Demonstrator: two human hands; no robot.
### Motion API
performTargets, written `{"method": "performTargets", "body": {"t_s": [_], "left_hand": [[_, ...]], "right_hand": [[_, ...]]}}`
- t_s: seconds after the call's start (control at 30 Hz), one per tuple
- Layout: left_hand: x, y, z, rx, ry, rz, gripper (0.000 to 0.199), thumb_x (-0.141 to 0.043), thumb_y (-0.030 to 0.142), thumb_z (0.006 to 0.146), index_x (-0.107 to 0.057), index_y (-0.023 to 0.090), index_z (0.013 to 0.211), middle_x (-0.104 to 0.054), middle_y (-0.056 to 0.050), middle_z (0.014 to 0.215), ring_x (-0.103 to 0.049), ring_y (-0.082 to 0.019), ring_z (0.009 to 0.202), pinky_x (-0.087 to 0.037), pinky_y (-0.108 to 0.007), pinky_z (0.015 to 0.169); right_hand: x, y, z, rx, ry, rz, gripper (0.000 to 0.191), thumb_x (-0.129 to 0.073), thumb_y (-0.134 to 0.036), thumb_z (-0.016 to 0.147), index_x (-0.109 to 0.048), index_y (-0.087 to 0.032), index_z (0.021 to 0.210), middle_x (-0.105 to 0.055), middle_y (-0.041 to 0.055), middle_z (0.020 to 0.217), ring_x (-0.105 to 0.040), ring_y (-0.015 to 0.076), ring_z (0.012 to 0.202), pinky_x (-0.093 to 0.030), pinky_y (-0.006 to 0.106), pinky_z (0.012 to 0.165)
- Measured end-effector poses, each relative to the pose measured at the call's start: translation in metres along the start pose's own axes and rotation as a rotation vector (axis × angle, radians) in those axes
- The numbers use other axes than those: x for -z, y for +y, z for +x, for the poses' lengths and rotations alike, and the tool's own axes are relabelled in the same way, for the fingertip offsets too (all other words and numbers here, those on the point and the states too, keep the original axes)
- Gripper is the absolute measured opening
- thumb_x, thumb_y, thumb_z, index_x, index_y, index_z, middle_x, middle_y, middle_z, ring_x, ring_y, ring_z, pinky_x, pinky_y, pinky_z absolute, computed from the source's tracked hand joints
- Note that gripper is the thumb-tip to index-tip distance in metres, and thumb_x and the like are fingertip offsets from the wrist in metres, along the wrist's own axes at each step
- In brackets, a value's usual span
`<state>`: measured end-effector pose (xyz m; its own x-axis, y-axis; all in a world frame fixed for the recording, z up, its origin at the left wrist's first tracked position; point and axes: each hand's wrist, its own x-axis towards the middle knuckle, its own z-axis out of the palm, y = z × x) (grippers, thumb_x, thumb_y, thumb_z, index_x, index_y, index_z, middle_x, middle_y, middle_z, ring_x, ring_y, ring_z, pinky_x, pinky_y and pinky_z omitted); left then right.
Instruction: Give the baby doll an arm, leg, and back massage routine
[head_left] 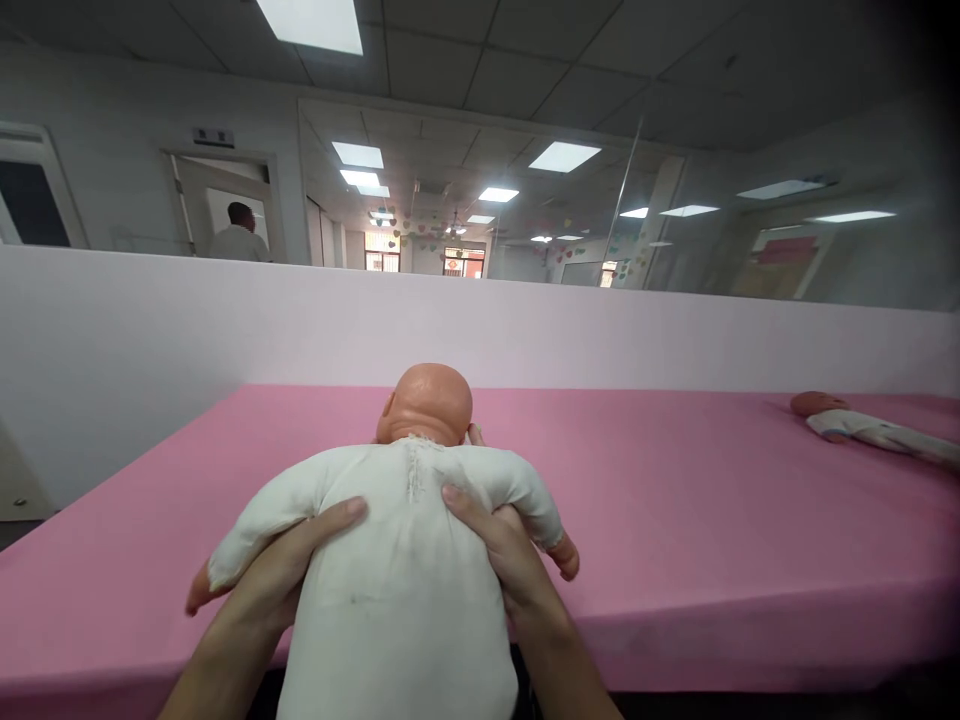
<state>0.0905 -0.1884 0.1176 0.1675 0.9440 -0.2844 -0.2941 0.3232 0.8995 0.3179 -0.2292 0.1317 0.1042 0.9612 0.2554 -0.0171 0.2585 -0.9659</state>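
- The baby doll (pixel 397 560) is held upright with its back to the camera, over the near part of the pink table; whether its lower end touches the table is hidden.
- Its body is soft, off-white cloth, plump and slightly rumpled, with faint dark smudges and a puckered vertical seam (pixel 412 470) on the upper back.
- Its bald head (pixel 427 405) is smooth, peach-coloured, rounded vinyl, and its 2 stubby cloth arms end in small vinyl hands (pixel 566 560).
- The left hand (pixel 289 565) wraps around the doll's side below the arm, fingers hidden and thumb (pixel 346 512) lying across the back.
- The right hand (pixel 502 550) grips the opposite side the same way, thumb (pixel 452 495) pressed into the cloth; both hands are closed around the torso, forearms angling up from the bottom of the view.
- A fingertip (pixel 475 435) shows beside the doll's neck; I cannot tell which hand it belongs to.
- The pink table (pixel 675 520) has a smooth, matte, fabric-like cover.
- A 2nd doll (pixel 862 425) lies on its side at the far right, well apart from the hands, its body in white patterned cloth.
- Behind the table rises a white partition (pixel 525 340); beyond it, a person (pixel 240 235) in a white shirt stands in a doorway.
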Motion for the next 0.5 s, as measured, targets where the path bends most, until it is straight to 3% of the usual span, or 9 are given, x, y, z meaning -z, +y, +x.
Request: {"method": "performTargets", "body": {"t_s": [0.1,0.17,0.33,0.5], "left_hand": [[-0.004,-0.003,0.017,0.112,0.021,-0.054,0.035,-0.089,0.026,0.067,-0.075,0.015,0.096,-0.078,-0.011,0.088,-0.076,-0.034,0.092,-0.064,-0.039,0.078],[-0.004,-0.006,0.032,0.110,0.026,-0.096,0.029,-0.083,0.019,0.069,-0.075,0.013,0.097,-0.078,-0.012,0.090,-0.076,-0.032,0.085,-0.064,-0.038,0.073],[0.000,-0.020,0.069,0.056,0.048,-0.140,0.015,-0.075,0.012,0.071,-0.075,0.011,0.086,-0.077,-0.008,0.078,-0.071,-0.022,0.063,-0.062,-0.031,0.061],[0.007,-0.031,0.109,0.043,-0.013,-0.132,0.021,-0.078,0.012,0.066,-0.075,0.012,0.087,-0.078,-0.009,0.082,-0.074,-0.024,0.070,-0.063,-0.031,0.064]], "right_hand": [[-0.001,0.020,0.014,0.004,-0.048,-0.008,0.080,-0.073,-0.057,0.089,-0.044,-0.031,0.159,-0.068,0.0118,0.137,-0.059,0.0290,0.137,-0.054,0.038,0.109],[-0.003,0.035,0.024,-0.021,-0.090,0.012,0.079,-0.073,-0.055,0.089,-0.044,-0.031,0.159,-0.068,0.0108,0.138,-0.059,0.0287,0.136,-0.054,0.037,0.108],[-0.004,0.063,0.049,-0.032,-0.157,0.061,0.081,-0.074,-0.054,0.087,-0.043,-0.030,0.159,-0.064,0.0092,0.144,-0.054,0.0281,0.141,-0.051,0.039,0.110],[-0.004,0.081,0.074,-0.028,-0.195,0.009,0.085,-0.077,-0.056,0.082,-0.047,-0.026,0.156,-0.067,0.0124,0.139,-0.059,0.0286,0.136,-0.053,0.041,0.108]]}}
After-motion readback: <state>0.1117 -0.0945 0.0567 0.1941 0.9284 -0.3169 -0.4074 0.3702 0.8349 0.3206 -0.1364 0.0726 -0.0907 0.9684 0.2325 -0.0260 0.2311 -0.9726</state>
